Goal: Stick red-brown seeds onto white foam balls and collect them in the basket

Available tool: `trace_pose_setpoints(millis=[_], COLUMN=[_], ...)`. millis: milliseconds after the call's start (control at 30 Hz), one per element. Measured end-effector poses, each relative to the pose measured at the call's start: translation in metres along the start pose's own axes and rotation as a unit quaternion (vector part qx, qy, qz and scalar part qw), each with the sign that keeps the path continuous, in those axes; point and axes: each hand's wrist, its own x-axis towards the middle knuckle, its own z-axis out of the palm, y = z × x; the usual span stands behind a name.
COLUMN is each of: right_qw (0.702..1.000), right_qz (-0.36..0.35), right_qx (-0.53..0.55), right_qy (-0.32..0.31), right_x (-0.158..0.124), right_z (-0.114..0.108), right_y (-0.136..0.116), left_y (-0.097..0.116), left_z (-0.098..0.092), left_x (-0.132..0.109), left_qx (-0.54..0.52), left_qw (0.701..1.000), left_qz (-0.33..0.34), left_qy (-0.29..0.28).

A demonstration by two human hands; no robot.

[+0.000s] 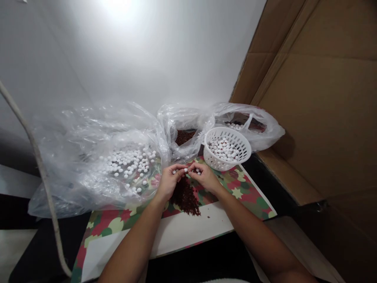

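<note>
My left hand point(168, 181) and my right hand point(206, 179) meet fingertip to fingertip near the middle of the patterned sheet. Between their fingers is a small white ball point(185, 170), pinched from both sides. More white balls show at the fingers of each hand, partly hidden. Just below the hands lies a heap of small dark reddish-brown pieces point(187, 198), too fine to name. Behind my right hand stands a white slotted basket point(246, 154) with many white balls in it, some showing red spots.
A large clear plastic bag point(73, 157) with loose white balls point(126, 161) spreads at the left. Farther back, another bag point(176, 118) holds brown pieces, and a third bag point(273, 133) holds spotted balls. Cardboard point(318, 102) rises at the right; a pale cable point(44, 173) hangs at the left.
</note>
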Motion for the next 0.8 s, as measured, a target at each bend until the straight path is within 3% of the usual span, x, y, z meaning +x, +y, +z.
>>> trace_pose_setpoints(millis=[633,800], right_qw=[0.995,0.995], right_qz=[-0.002,-0.018], right_qx=[0.089,0.093], right_qy=[0.034,0.036], right_x=[0.004,0.005], right_z=[0.008,0.008], right_y=[0.010,0.011], left_y=[0.005,0.005], left_z=[0.008,0.009], left_x=[-0.006,-0.007], left_qx=[0.142,0.145], left_qw=[0.979,0.979], left_qz=[0.136,0.136], left_qy=[0.043,0.053])
